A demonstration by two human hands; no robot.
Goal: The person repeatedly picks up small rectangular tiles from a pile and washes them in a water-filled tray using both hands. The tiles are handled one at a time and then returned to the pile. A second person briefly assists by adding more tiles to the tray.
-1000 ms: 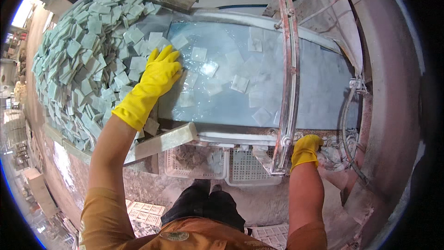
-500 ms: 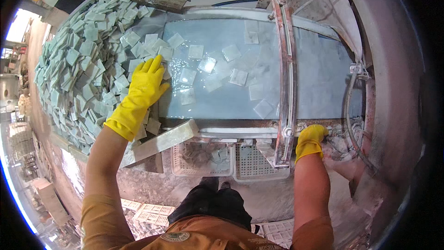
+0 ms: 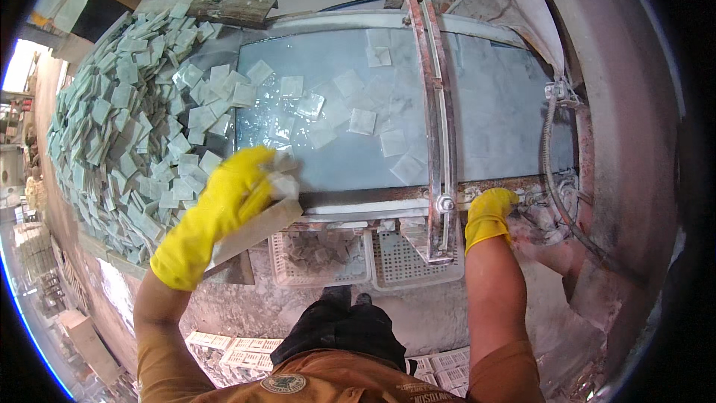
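My left hand [image 3: 224, 209], in a yellow rubber glove, is blurred by motion over the near left corner of the wet, pale blue flat surface [image 3: 343, 172]. Its fingers curl against a whitish square tile [image 3: 283, 185], smeared as well. Several thin square tiles [image 3: 363, 122] lie scattered flat on the blue surface. Left of it rises a big heap of pale green tiles [image 3: 112, 134]. My right hand [image 3: 488, 213], gloved in yellow too, rests closed at the near metal edge, right of the slotted crossbar; what its fingers hold is hidden.
A rusty slotted crossbar [image 3: 436, 104] spans the blue surface. Two white perforated baskets [image 3: 418, 272] stand below the near edge, the left one holding broken pieces. A pale slab [image 3: 257, 231] slants at the near left corner. A grey hose [image 3: 548, 157] hangs at the right.
My left hand has moved from the heap's edge toward me, with its fingers now curled on a tile. My right hand stays at the metal edge. The whole view has shifted slightly.
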